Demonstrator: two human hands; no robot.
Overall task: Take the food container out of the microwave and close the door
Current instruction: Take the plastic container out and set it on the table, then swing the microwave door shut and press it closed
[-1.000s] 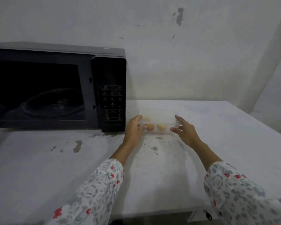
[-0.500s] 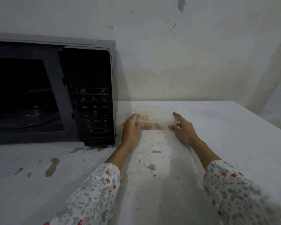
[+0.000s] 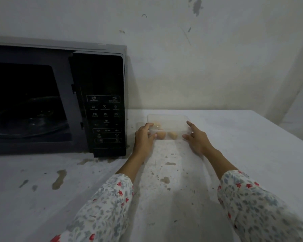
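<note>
A clear plastic food container (image 3: pixel 170 121) with a few orange-brown food pieces (image 3: pixel 161 135) rests on the white counter (image 3: pixel 248 154), just right of the black microwave (image 3: pixel 104 79). My left hand (image 3: pixel 143 137) grips its left end. On the right end, my right hand (image 3: pixel 196 139) holds it with the fingers spread. The microwave cavity stands open, with only the glass turntable (image 3: pixel 30 119) inside. Its door is out of view to the left.
The counter carries dark stains and wet patches (image 3: pixel 59 178) in front of the microwave. A bare wall (image 3: pixel 199 67) rises behind, and the counter's right edge runs off at the far right. My floral sleeves fill the lower part of the view.
The view has drawn closer, so the microwave looks larger. Both hands have stayed on the container's ends, at nearly the same spot on the counter.
</note>
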